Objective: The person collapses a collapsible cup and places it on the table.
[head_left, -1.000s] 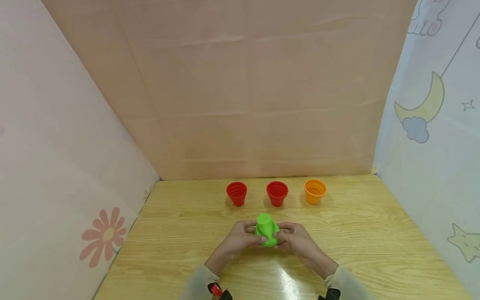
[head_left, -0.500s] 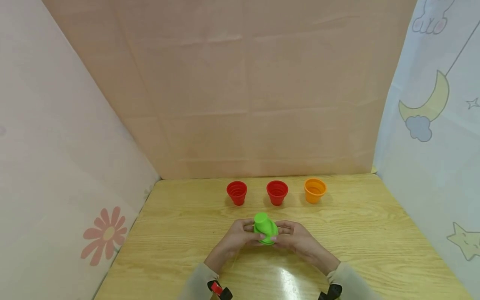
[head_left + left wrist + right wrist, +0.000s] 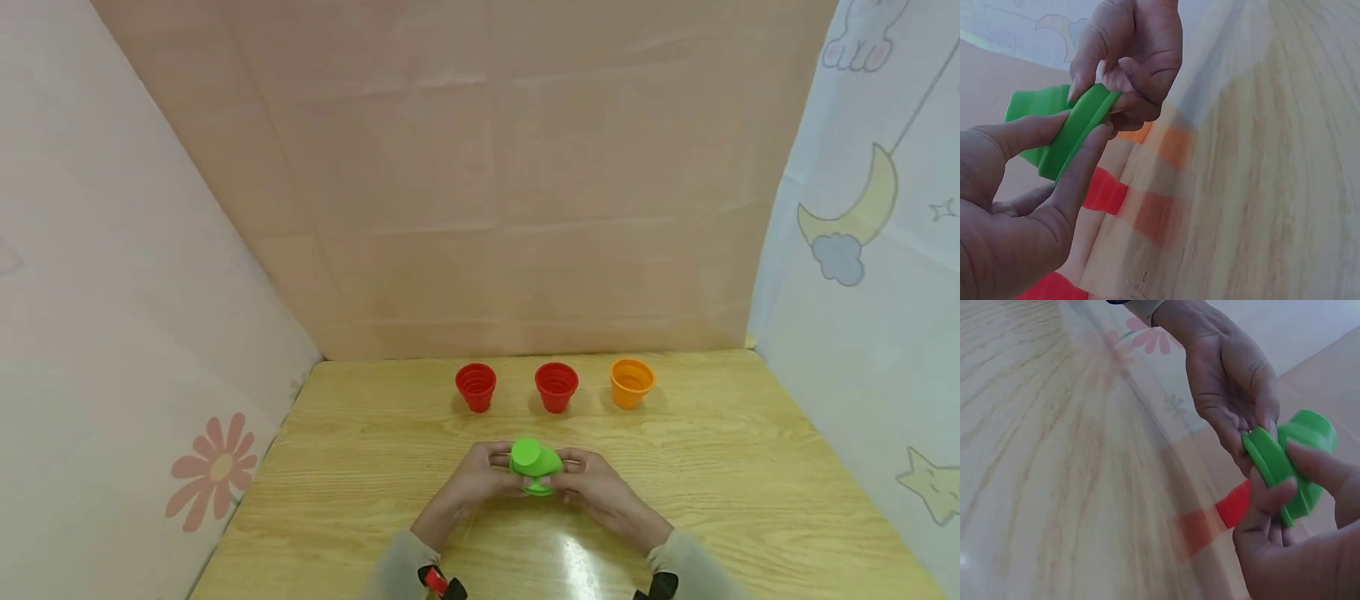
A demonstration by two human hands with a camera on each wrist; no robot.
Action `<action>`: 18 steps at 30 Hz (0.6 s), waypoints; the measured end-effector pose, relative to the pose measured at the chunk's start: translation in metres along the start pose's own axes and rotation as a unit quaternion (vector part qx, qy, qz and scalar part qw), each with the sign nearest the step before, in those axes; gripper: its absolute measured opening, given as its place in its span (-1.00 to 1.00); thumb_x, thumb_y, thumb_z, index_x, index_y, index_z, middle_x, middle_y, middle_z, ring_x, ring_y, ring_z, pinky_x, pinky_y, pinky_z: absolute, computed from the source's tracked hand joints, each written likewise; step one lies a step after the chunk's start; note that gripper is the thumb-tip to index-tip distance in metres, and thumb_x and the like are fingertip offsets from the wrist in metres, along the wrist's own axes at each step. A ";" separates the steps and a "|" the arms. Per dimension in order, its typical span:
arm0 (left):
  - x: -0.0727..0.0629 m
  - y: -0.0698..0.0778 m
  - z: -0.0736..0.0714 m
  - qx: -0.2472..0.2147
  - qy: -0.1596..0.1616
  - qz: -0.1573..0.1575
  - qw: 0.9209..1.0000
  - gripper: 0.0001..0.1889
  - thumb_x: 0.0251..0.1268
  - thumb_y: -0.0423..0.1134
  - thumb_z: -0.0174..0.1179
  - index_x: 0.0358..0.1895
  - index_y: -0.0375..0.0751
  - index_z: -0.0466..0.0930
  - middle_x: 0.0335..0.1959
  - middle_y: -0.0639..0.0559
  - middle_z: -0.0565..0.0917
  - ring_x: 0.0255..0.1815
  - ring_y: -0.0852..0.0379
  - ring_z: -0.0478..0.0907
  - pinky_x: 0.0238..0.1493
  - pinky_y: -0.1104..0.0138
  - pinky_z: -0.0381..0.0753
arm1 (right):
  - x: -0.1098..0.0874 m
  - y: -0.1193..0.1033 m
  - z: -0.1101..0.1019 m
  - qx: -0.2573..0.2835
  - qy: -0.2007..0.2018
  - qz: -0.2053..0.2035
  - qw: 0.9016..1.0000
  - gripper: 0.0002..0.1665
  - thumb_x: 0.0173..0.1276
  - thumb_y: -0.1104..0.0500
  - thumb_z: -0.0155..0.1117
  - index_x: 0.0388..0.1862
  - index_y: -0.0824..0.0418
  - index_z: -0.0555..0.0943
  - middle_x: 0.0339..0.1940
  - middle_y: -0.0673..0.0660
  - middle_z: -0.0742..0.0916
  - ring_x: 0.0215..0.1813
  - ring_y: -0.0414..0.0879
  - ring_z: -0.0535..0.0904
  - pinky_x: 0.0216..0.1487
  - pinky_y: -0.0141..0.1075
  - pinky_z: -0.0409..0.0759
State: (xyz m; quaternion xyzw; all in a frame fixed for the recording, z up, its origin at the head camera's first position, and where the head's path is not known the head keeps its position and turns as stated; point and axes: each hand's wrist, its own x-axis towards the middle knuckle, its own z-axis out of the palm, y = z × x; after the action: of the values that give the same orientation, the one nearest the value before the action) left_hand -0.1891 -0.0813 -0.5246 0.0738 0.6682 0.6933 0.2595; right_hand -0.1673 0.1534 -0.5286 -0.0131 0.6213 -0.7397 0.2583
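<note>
A green collapsible cup [image 3: 527, 455], bottom turned up and dented on one side, is held just above the table between both hands. My left hand [image 3: 477, 477] pinches its left side, thumb on the wall and fingers at the rim. From the other side my right hand [image 3: 597, 487] pinches it the same way. Both thumbs press near the middle of the cup's near side. The left wrist view shows the green cup [image 3: 1072, 134] side-on, its base end leaning out from the wide rim. Fingers partly cover the rim in the right wrist view.
Two red cups [image 3: 476, 387] [image 3: 556, 387] and an orange cup [image 3: 632, 384] stand upright in a row behind the hands, mouths up. They sit on a wooden table [image 3: 360, 467]. A brown sheet [image 3: 480, 208] rises behind; patterned walls flank both sides.
The green cup's base has tipped and sunk toward the near side, its wall folding under the thumbs. Both hands stay in nearly the same place. The red and orange cups have not moved.
</note>
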 end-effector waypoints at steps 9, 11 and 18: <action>0.000 0.001 -0.009 -0.030 -0.040 -0.004 0.999 -0.51 0.30 -0.48 0.38 0.31 -0.33 0.60 0.13 -0.18 0.78 0.04 0.03 0.79 0.08 0.18 0.83 | 0.002 -0.003 -0.021 0.090 -0.150 -0.008 0.985 -0.69 0.63 0.33 0.10 0.25 0.24 0.60 0.03 0.02 0.83 -0.01 -0.22 0.77 0.06 -0.43 0.77; 0.000 0.002 -0.011 -0.026 -0.047 -0.007 0.999 -0.51 0.31 -0.47 0.38 0.31 -0.32 0.60 0.14 -0.17 0.78 0.04 0.04 0.79 0.09 0.18 0.83 | 0.003 -0.003 -0.022 0.099 -0.169 -0.005 0.981 -0.71 0.66 0.33 0.05 0.19 0.18 0.64 0.01 0.00 0.83 -0.02 -0.24 0.77 0.05 -0.44 0.77; -0.001 0.006 -0.010 -0.017 -0.050 -0.011 0.999 -0.52 0.26 -0.51 0.40 0.28 -0.31 0.64 0.09 -0.15 0.77 0.04 -0.03 0.79 0.09 0.13 0.83 | 0.005 -0.004 -0.020 0.092 -0.161 0.015 0.983 -0.76 0.64 0.33 0.08 -0.01 0.10 0.68 -0.12 -0.06 0.85 -0.17 -0.32 0.72 -0.19 -0.57 0.68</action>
State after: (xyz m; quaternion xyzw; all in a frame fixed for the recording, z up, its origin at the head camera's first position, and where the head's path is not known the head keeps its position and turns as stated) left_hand -0.1944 -0.0903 -0.5199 0.0962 0.6434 0.6970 0.3016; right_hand -0.1799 0.1699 -0.5310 -0.0989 0.5013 -0.7777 0.3662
